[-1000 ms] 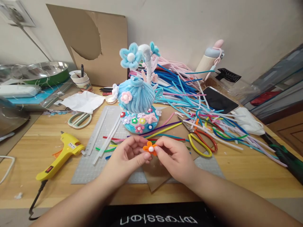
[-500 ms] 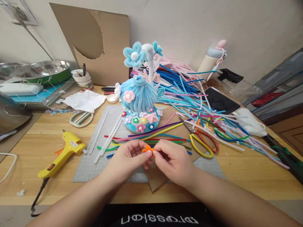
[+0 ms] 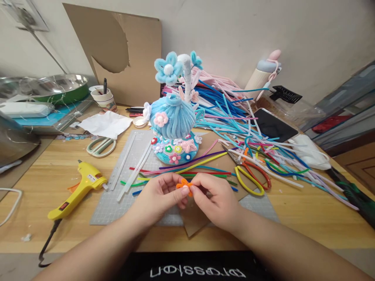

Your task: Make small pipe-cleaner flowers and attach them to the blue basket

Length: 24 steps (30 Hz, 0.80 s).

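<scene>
Between my two hands is a small orange pipe-cleaner flower (image 3: 182,184), its petals partly covered by my fingertips. My left hand (image 3: 164,194) pinches its left side, thumb on the front. My right hand (image 3: 215,199) grips the petals on the right with thumb and forefinger. Just beyond my hands lie loose coloured pipe cleaners (image 3: 202,157) on the grey cutting mat (image 3: 108,208) and a piece of brown cardboard (image 3: 191,224). Behind them stands a fuzzy blue shell-shaped craft piece (image 3: 175,121) on a round base dotted with small flowers.
A yellow glue gun (image 3: 77,191) lies at left, near green-handled scissors (image 3: 101,147). Scissors with yellow and orange handles (image 3: 249,181) rest at right. A heap of pipe cleaners (image 3: 231,105), a phone (image 3: 274,124) and a bottle (image 3: 259,78) are farther back.
The orange flower is tilted slightly, with more of its petals facing me. Both hands keep their pinch on it in nearly the same place.
</scene>
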Each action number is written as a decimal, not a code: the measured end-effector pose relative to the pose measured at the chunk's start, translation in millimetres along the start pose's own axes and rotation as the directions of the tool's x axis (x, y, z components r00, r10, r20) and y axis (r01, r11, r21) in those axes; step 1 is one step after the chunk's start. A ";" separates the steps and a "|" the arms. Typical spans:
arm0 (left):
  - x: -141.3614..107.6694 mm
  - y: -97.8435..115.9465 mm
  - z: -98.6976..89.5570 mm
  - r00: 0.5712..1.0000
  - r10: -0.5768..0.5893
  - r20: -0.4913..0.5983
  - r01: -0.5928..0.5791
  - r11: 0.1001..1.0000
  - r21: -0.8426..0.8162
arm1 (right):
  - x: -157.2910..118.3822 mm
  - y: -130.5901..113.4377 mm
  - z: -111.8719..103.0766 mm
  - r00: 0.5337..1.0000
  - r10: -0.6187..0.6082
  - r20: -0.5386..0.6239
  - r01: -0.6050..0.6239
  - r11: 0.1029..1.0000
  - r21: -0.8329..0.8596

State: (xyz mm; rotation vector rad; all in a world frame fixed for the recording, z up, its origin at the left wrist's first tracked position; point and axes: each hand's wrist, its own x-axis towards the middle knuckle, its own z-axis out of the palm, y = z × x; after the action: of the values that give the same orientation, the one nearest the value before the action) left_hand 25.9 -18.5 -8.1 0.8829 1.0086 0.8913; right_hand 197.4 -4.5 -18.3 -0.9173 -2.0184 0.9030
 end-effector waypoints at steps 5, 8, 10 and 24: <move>0.9 -0.5 -0.5 1.000 -0.013 0.011 0.014 0.990 -0.142 | 1.5 2.1 1.2 0.985 0.173 -0.002 -0.172 0.977 0.127; 1.5 -1.5 -1.4 0.999 -0.043 0.028 0.045 0.996 -0.071 | 1.5 2.4 1.5 0.985 0.173 0.012 -0.173 0.976 0.136; 1.9 -2.5 -1.9 0.998 -0.046 0.040 0.048 0.998 -0.034 | 1.0 2.4 1.6 0.987 0.157 0.013 -0.158 0.981 0.112; 0.0 2.2 0.3 1.000 0.025 0.015 -0.027 0.986 0.167 | 0.5 2.2 -0.6 0.990 0.114 0.088 -0.120 0.990 0.074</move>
State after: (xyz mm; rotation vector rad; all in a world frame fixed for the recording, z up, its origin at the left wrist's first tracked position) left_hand 25.8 -17.7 -6.0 1.0439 1.0743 0.8299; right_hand 198.2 -2.8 -19.6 -0.9769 -2.0003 1.0941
